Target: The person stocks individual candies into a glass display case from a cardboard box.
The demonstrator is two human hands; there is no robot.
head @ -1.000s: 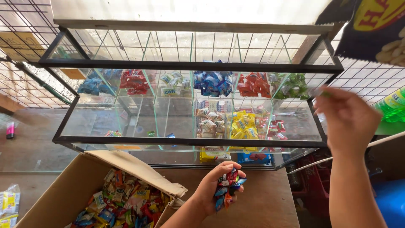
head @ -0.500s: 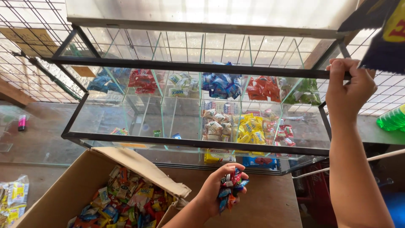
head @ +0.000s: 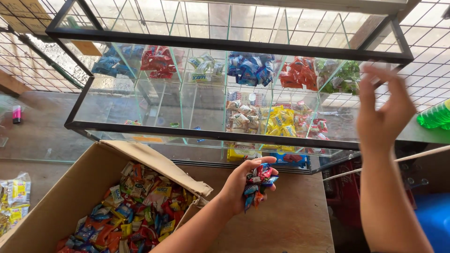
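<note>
A person's left hand is clenched around a fistful of sweets, palm turned up, held over the wooden counter just in front of a glass case. The sweets are small, twist-wrapped and crinkly, red, blue and orange, some spilling out between the fingers. The case lies directly ahead of and above that hand, its long side running left to right across the view; it has a black metal frame and clear glass dividers that split it into small compartments. The far row holds blue, red, pale, blue, orange and green wrapped sweets; the near row has pale and yellow packets toward the right and looks largely bare at the left. The right hand is raised higher, off to the right near the case's right corner, fingers spread and loose, holding nothing, blurred with motion. The left hand is the nearer one to the front edge of the case. Down to the left, just beside the left forearm, stands an open cardboard box with soft brown flaps, heaped with mixed glossy sweets. Wire mesh backs the scene, and a green plastic bottle lies at the far right
</note>
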